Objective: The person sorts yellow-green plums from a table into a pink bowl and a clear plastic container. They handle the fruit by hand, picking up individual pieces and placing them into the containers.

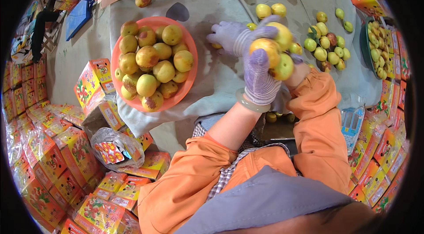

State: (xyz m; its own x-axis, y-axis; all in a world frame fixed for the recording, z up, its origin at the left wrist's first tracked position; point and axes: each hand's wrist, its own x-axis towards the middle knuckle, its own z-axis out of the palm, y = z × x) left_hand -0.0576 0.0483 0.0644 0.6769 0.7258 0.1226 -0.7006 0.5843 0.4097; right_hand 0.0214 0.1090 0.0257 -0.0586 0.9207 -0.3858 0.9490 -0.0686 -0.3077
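Note:
My left hand [261, 65], in a purple knit glove with a bangle at the wrist, holds several yellow-green jujubes [281, 66]. Behind it my right forearm crosses leftward, and my gloved right hand [230, 36] reaches low over the cloth. Part of a jujube [217, 46] shows beneath its fingers; whether they grip it is hidden. Left of both hands, an orange-pink plastic bowl [195, 65] is heaped with jujubes [150, 56], many with brown patches. Loose jujubes [263, 11] lie beyond my hands, and a group of them [320, 53] lies to the right.
A grey-green cloth [205, 5] covers the work surface. A dark green basin [365, 45] of jujubes stands at the right. Printed cartons [78, 151] are stacked at lower left and right. A plastic bag [99, 134] with stickers sits at lower left, a blue scale [351, 124] at right.

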